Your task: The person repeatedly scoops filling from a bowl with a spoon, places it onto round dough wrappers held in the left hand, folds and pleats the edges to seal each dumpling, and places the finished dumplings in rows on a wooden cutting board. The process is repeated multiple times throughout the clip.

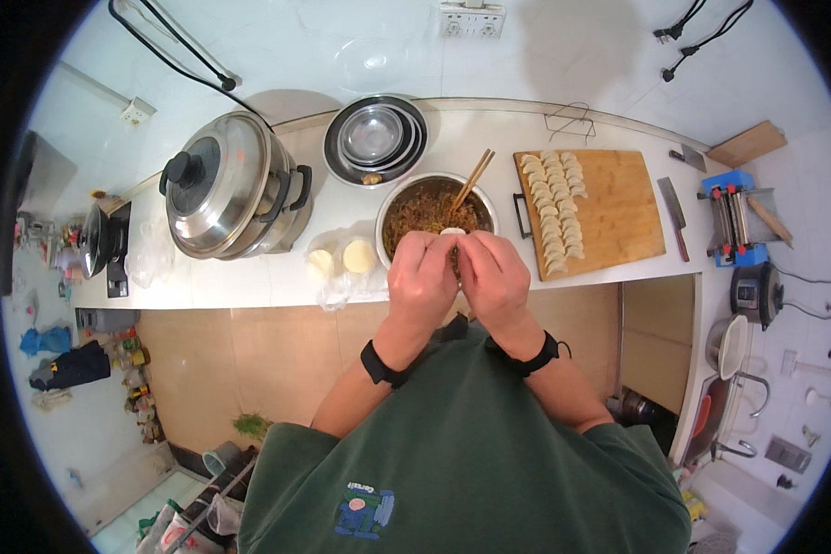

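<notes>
My left hand (424,273) and my right hand (493,270) meet at the fingertips, pinching a pale dumpling (452,231) between them; most of it is hidden by the fingers. Both hands hover over the near rim of a steel bowl (382,215) holding a brown minced filling (415,213). A pair of wooden chopsticks (476,179) leans in the filling. To the right, rows of folded dumplings (552,208) lie on the left part of a wooden cutting board (616,208). Two stacks of round dough wrappers (358,256) sit left of the bowl by a clear plastic bag (336,291).
A large lidded steel pot (232,187) stands at left. Nested steel bowls (374,135) are behind the filling bowl. A kitchen knife (673,211) and a cleaver (689,158) lie right of the board, near a hand-cranked pasta machine (734,215). A wire rack (571,124) is against the wall.
</notes>
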A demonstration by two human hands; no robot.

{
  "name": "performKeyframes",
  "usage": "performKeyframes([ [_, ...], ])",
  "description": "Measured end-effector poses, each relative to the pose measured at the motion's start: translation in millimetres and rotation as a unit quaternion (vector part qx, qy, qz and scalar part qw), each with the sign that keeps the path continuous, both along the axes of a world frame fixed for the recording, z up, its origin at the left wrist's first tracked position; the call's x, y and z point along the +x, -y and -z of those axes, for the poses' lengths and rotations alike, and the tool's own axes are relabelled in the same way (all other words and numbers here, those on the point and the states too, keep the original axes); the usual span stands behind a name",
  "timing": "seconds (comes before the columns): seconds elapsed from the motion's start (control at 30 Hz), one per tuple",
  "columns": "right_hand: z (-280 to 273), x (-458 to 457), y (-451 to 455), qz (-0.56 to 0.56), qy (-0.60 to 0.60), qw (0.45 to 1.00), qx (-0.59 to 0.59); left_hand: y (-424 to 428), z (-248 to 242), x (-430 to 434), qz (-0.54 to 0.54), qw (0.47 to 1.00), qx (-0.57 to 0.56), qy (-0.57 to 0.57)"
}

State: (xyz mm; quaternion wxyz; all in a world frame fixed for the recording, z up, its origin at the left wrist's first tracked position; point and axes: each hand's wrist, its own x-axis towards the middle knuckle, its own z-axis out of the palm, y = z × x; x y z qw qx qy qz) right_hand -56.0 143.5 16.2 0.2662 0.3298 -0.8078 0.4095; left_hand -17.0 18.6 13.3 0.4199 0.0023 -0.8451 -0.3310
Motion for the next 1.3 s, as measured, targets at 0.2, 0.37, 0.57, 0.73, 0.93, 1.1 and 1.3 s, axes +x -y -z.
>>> performKeyframes([
  [0.2, 11, -1, -1, -0.005, -0.001, 1.0, -0.004, -2, 11, -1, -0.024, 1.0, 0.012, 0.006],
  [0.37, 12, -6, 2, 0.003, 0.019, 1.0, -0.013, 3, 9, -2, 0.01, 0.998, 0.023, 0.054],
  [0.57, -1, -17, -17, -0.03, 0.145, 0.986, -0.082, 27, -4, 4, 0.154, 0.844, 0.475, 0.198],
  [0.73, -4, -20, -12, -0.137, 0.111, 0.983, -0.049, 31, 1, -9, 0.328, 0.5, 0.759, 0.256],
  [0.93, -5, 10, -13, -0.075, 0.087, 0.993, -0.036, 24, 1, -4, 0.297, 0.41, 0.834, 0.219],
  [1.1, -8, 17, -11, -0.071, 0.111, 0.991, 0.004, 22, 6, -4, 0.314, 0.397, 0.844, 0.176],
  [1.3, -15, -1, -14, -0.069, 0.053, 0.996, -0.022, 29, 8, 1, 0.366, 0.461, 0.775, 0.232],
])
